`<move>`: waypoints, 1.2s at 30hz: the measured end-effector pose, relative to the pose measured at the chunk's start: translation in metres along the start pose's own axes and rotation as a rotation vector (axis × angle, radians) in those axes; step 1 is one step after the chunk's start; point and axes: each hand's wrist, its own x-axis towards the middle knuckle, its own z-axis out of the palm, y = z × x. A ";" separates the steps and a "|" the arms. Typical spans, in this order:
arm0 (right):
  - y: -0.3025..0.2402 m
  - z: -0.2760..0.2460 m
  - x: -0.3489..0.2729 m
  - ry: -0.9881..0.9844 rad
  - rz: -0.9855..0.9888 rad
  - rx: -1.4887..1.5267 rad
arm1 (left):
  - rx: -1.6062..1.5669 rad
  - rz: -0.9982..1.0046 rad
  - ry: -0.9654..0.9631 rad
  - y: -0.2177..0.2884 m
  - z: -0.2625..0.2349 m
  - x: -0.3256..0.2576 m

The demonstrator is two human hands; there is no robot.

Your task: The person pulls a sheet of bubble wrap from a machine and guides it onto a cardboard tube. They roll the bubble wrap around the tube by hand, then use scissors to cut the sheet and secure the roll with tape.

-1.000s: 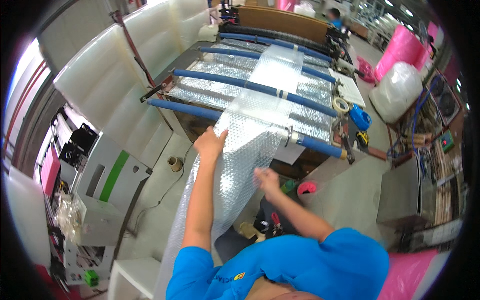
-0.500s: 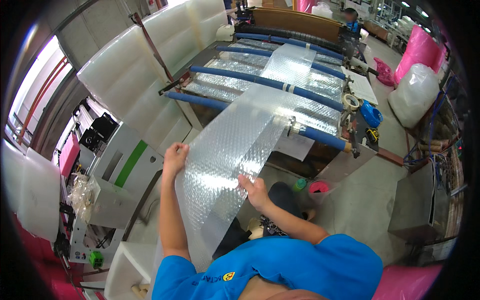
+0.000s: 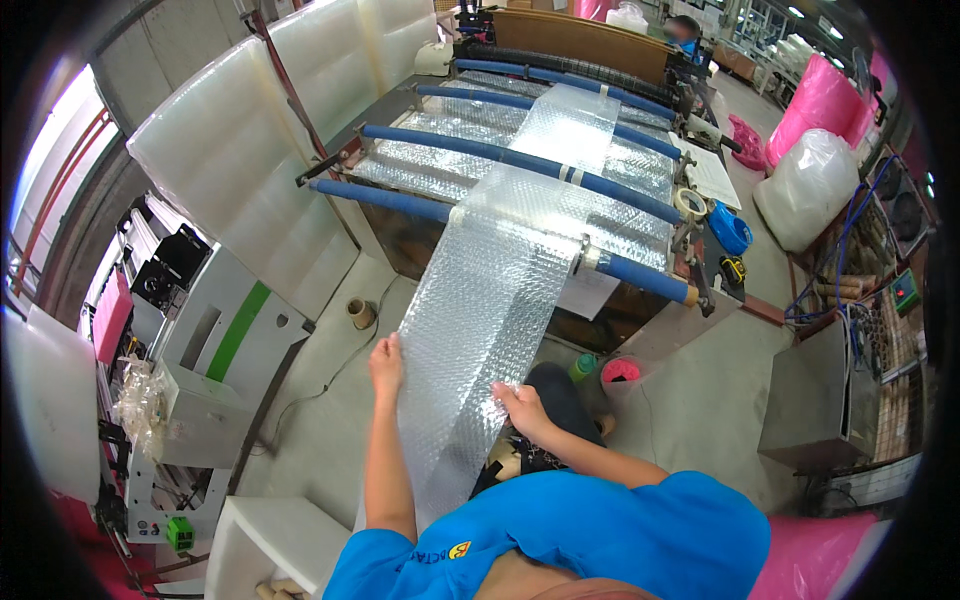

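A long strip of clear bubble wrap [image 3: 490, 290] runs from the machine table down toward my body. My left hand [image 3: 386, 362] is closed on its left edge. On the opposite edge, my right hand [image 3: 520, 405] grips the film with the thumb lying on top. Farther up, the strip passes over the front blue roller [image 3: 640, 278] and the blue bar [image 3: 480, 150] behind it. A metal collar [image 3: 582, 254] on the front roller sits beside the strip's right edge. The strip's lower end is hidden by my body.
Tape rolls [image 3: 690, 204], a blue tape roll [image 3: 731, 230] and a yellow-black tape measure [image 3: 733, 270] lie at the table's right edge. A pink-filled bin [image 3: 620, 374] and green bottle [image 3: 582, 367] stand below. A cardboard core [image 3: 360, 313] is on the floor at left, near a white-green machine [image 3: 237, 330].
My left hand has moved right and down with the strip's edge, and my right hand slightly right and down. The strip now hangs straighter from the roller. The view has shifted slightly.
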 end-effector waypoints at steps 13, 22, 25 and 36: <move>0.060 -0.018 0.023 0.015 -0.140 -0.152 | 0.256 0.024 -0.240 -0.029 0.008 0.018; 0.088 -0.038 0.050 -0.067 -0.038 -0.321 | -1.079 1.385 -0.241 0.278 -0.135 -0.098; 0.079 -0.034 0.049 -0.087 -0.061 -0.325 | -1.316 1.609 -0.178 0.305 -0.149 -0.123; 0.098 -0.042 0.071 0.000 -0.180 -0.404 | -1.504 1.697 0.090 0.319 -0.143 -0.138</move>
